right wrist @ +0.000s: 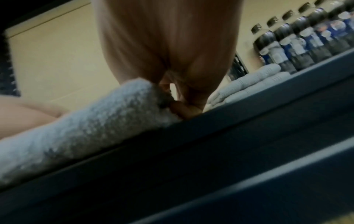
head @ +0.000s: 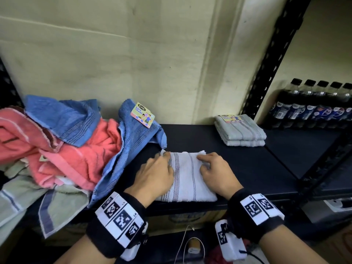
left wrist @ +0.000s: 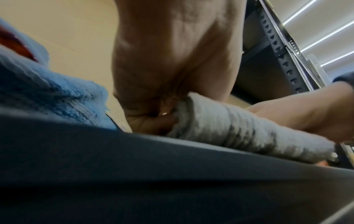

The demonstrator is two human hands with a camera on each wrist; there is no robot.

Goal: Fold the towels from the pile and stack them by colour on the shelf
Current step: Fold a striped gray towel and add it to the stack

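Observation:
A folded white towel (head: 187, 178) with thin dark stripes lies flat on the black shelf (head: 247, 168), near its front edge. My left hand (head: 160, 168) holds its left side, fingers on top. In the left wrist view, the left hand (left wrist: 162, 115) has its thumb tucked under the towel (left wrist: 229, 125) edge. My right hand (head: 213, 166) holds the right side the same way. From the right wrist, the right hand (right wrist: 182, 103) is seen pinching the towel (right wrist: 86, 128) edge. A loose pile (head: 76, 145) of pink, blue and pale green towels fills the shelf's left part.
A small stack of folded pale grey towels (head: 241, 131) sits at the back right of the shelf. Several dark soda bottles (head: 314, 109) stand beyond a black perforated upright (head: 270, 60). Bare shelf lies between the white towel and the grey stack.

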